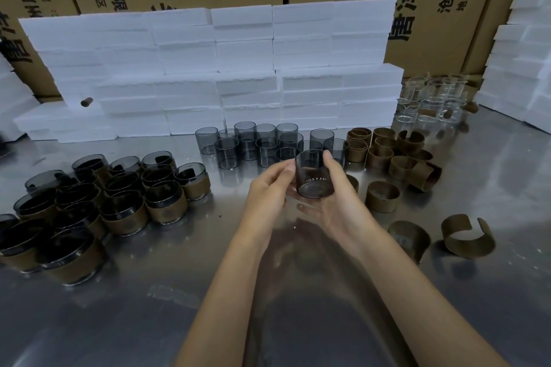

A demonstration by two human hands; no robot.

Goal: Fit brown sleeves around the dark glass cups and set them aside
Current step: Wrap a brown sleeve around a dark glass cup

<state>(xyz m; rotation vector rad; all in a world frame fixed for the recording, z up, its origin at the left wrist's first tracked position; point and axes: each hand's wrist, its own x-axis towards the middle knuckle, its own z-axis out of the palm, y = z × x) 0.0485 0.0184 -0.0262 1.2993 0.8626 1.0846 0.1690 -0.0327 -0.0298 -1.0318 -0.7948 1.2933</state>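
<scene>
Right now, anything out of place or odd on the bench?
Mostly orderly. Two oddities: a small brown cylinder lies alone on the white foam blocks at far left, and several brown sleeves at right have sprung open or tipped over instead of standing as closed rings.

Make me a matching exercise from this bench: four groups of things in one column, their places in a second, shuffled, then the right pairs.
Things
1. sleeved cups
2. bare dark cups
3. loose brown sleeves
4. clear glassware

Places
A. far right corner of the table
B. left side of the table
C. right of the hands, some lying near the table's front
D. centre back, before the white foam blocks

Pairs: 1-B, 2-D, 3-C, 4-A
</scene>
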